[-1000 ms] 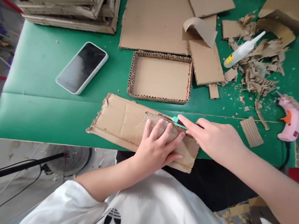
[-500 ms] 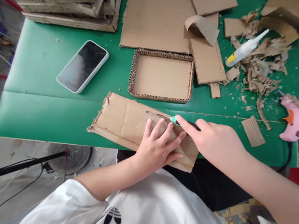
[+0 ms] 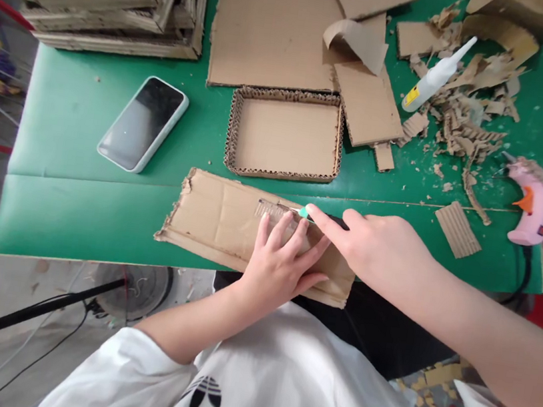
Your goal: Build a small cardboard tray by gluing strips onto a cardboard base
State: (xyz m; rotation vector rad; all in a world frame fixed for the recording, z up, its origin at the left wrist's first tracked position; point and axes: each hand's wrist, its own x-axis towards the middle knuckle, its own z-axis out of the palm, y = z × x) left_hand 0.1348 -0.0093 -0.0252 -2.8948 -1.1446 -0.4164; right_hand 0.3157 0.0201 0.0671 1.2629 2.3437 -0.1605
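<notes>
A strip of brown cardboard (image 3: 204, 214) with torn ends lies slantwise at the table's front edge. On it rests a clear ruler (image 3: 270, 211), partly covered by my left hand (image 3: 280, 253). That hand is spread, its fingertips pressing the ruler and cardboard down. My right hand (image 3: 372, 241) is wrapped round a utility knife (image 3: 304, 213) with a green tip and dark handle, index finger stretched along the top. The thin blade lies along the ruler's far edge, close to my left fingertips. Much of the handle is hidden in my grip.
Beyond the strip sits a shallow cardboard tray (image 3: 280, 172). A phone (image 3: 144, 123) lies to the left, stacked cardboard frames (image 3: 117, 40) behind it. To the right are a glue bottle (image 3: 435, 78), cardboard scraps (image 3: 469, 127) and a pink glue gun (image 3: 537, 204).
The whole view has shifted slightly. The knife seems to have slid a little left along the ruler. My left hand stays pressed in the same place on the cardboard.
</notes>
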